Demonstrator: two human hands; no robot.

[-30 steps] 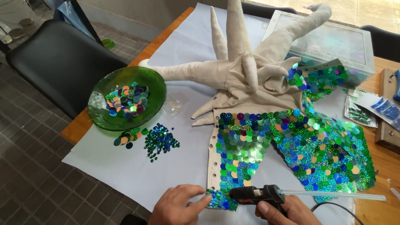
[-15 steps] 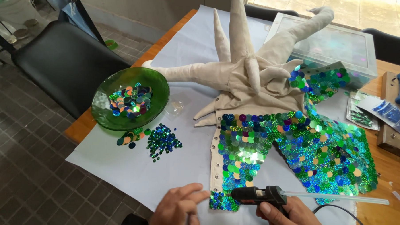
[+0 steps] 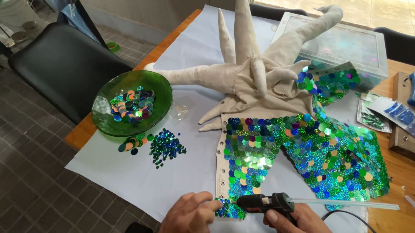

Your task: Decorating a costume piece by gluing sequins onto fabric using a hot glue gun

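Observation:
My right hand [image 3: 300, 225] grips a black hot glue gun [image 3: 266, 203] with a clear glue stick poking out to the right; its nozzle points left at the lower edge of a beige fabric piece covered in green and blue sequins [image 3: 303, 152]. My left hand [image 3: 190, 217] rests at that same lower corner, fingertips touching the sequins beside the nozzle. The piece has stuffed beige spikes [image 3: 246, 53] fanning out at the top. A green glass bowl [image 3: 160, 89] holding large mixed sequins sits to the left. A loose pile of small green sequins [image 3: 166, 146] lies beside the bowl.
White paper [image 3: 136, 183] covers the wooden table [image 3: 398, 173]. A clear plastic box [image 3: 343, 43] stands at the back right, sachets of sequins [image 3: 400, 114] and a wooden board to the right. A black chair [image 3: 57, 65] stands left of the table. A black cable runs at the lower right.
My left hand has shifted right and its fingertips now press on the sequinned corner next to the nozzle. The glue gun stays in about the same spot.

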